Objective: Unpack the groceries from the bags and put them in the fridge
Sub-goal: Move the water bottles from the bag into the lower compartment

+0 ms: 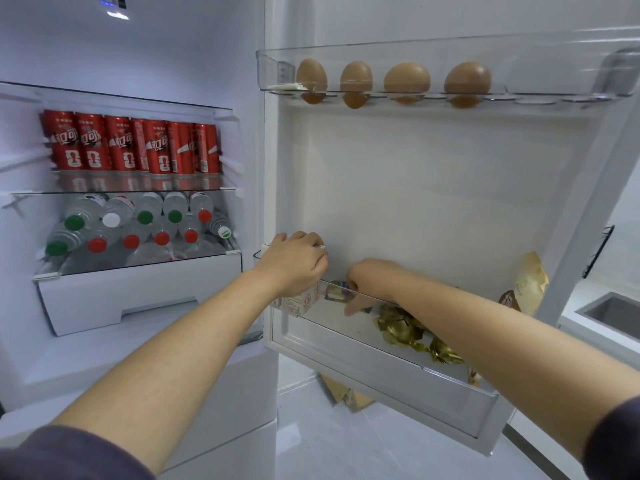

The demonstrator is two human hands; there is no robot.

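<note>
Centre of frame: the left hand [298,261] grips a white carton [300,302] from above, at the left end of the lower door bin [346,345]. The right hand [372,277] reaches into the same bin at a small blue-and-white pack [336,291]; whether it grips the pack cannot be told.

1. Clear, glossy plastic forms the door bin [363,362] and the egg tray [536,74] above.
2. Brown eggs [407,77] look smooth and matt.
3. Red cans [93,143] gleam as shiny metal on a glass shelf [121,192].
4. Gold wrappers [394,329] show crinkled foil; the carton [301,301] looks like matt paperboard.
</note>
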